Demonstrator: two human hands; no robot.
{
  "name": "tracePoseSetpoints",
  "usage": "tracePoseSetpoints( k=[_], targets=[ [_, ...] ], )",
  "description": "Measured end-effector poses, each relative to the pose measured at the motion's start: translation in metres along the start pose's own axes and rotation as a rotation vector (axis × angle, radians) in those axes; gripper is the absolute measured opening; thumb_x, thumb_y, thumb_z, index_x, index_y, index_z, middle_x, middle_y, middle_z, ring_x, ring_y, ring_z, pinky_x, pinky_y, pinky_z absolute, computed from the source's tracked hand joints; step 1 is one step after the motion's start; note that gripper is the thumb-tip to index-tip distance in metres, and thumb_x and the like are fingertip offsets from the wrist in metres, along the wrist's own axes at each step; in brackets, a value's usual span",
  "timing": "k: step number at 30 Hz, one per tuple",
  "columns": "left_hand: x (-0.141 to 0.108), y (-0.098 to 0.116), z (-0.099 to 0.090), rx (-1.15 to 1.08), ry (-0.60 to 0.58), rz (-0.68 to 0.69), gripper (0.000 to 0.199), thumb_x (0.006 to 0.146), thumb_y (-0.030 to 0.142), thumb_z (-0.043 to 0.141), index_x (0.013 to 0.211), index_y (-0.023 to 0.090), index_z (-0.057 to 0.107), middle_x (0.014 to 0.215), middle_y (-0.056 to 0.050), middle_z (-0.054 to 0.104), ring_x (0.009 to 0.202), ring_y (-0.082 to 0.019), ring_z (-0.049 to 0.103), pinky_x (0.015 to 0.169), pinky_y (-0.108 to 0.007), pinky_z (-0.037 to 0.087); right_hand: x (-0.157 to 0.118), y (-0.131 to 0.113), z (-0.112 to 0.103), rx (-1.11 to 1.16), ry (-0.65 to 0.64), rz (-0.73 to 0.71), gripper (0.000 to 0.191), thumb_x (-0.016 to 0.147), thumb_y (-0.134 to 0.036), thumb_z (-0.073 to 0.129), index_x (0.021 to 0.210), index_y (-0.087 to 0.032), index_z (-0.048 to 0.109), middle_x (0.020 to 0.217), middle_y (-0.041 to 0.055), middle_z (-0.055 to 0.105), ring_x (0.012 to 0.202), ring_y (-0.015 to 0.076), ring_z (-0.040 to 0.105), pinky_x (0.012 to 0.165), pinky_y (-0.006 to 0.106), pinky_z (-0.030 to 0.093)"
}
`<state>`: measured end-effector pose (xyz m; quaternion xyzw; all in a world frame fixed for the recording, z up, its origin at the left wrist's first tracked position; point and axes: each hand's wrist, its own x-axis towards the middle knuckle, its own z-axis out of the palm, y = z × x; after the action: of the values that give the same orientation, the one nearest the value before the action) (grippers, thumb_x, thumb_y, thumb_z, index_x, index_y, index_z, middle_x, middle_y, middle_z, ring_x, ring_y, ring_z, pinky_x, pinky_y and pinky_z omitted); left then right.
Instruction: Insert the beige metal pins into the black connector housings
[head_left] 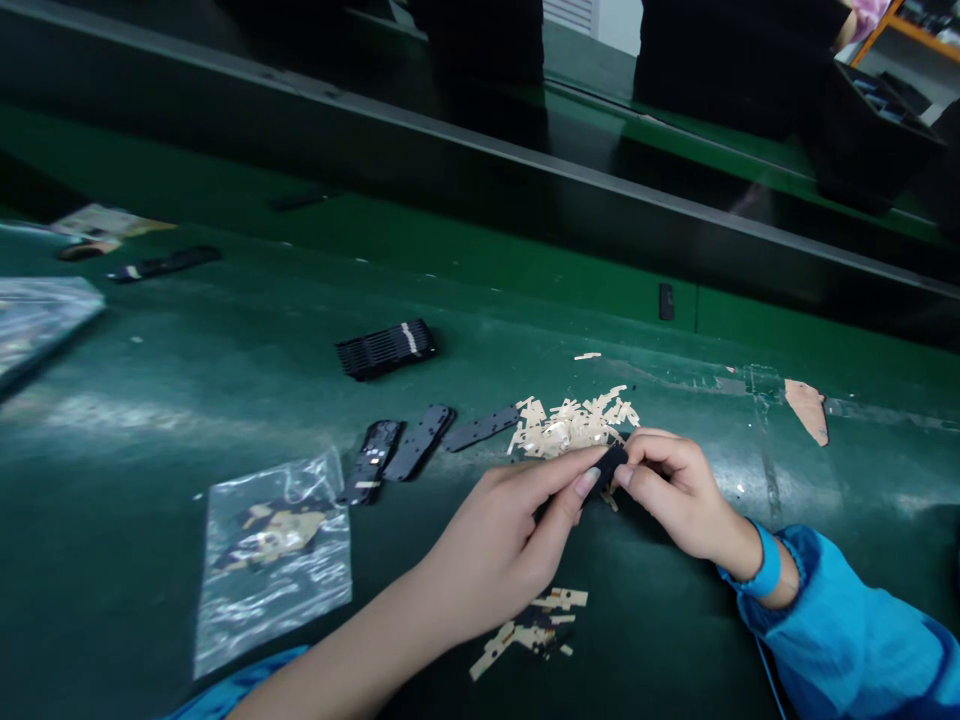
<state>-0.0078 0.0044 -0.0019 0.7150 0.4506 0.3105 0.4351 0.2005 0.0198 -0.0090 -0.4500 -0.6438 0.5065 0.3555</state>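
Observation:
Between the thumb and fingers of my left hand (510,535) is a small black plastic part (609,466), held tilted above the table. My right hand (679,495) is closed in a pinch at the part's right end; whether its fingertips grip the part or a tiny bit on it is hidden. Just behind both hands lies a loose pile of cream-coloured cut strips (574,425). More cream and dark scraps (529,635) are scattered below my left wrist. Several flat black plates with small holes (416,443) rest left of the pile.
A stack of black plates (386,349) sits farther back. To the left lies a clear plastic bag (274,560) with cream and dark pieces inside; another clear bag (37,320) is at the left edge. A dark raised ledge (480,140) crosses behind the green table (187,400).

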Motion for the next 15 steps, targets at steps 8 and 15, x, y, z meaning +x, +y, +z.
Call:
tracePoseSetpoints(
  k=[8, 15],
  targets=[
    [-0.0002, -0.0058, 0.0044, 0.228, 0.043, 0.075, 0.047, 0.107, 0.034, 0.053, 0.152, 0.021, 0.058, 0.117, -0.009, 0.081, 0.088, -0.024, 0.077, 0.075, -0.032, 0.059, 0.0007, -0.0022, 0.0, -0.019, 0.067, 0.002, 0.035, 0.098, -0.027, 0.062, 0.064, -0.021, 0.053, 0.066, -0.002, 0.049, 0.064, 0.0144, 0.046, 0.061, 0.03, 0.036],
    [0.0059, 0.0011, -0.0011, -0.154, -0.037, -0.208, 0.047, 0.108, 0.04, 0.044, 0.143, 0.016, 0.065, 0.072, 0.0, 0.069, 0.061, -0.018, 0.066, 0.059, -0.027, 0.054, 0.0013, -0.0042, 0.002, 0.185, 0.167, 0.12, 0.012, 0.085, -0.031, 0.078, 0.082, -0.02, 0.078, 0.066, -0.0015, 0.059, 0.057, 0.0123, 0.046, 0.053, 0.027, 0.037]
  ],
)
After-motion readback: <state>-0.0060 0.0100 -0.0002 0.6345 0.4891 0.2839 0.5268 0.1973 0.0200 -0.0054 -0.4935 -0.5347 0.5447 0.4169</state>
